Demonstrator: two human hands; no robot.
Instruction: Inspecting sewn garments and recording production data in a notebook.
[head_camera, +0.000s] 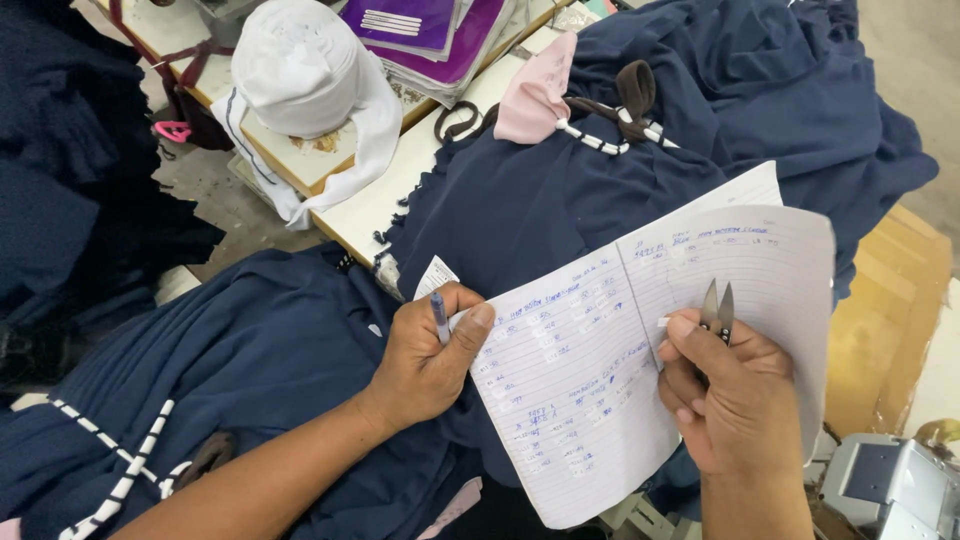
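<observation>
An open lined notebook (600, 350) with handwritten rows lies tilted over navy blue garments (270, 350). My left hand (425, 355) grips the notebook's left edge with the thumb on the page, and a blue pen (440, 318) is tucked between its fingers. My right hand (730, 395) holds the right page near its fold and also clasps small metal thread snips (718, 305), blades pointing up. A small white paper tag (433, 275) sticks out just above my left hand.
A white cloth bundle (305, 75) sits on a wooden table (370, 205) beside stacked purple books (440, 35). A pink collar with striped trim (545, 95) lies on more navy fabric (760, 90). Cardboard (890, 320) and a grey machine part (890, 485) are at right.
</observation>
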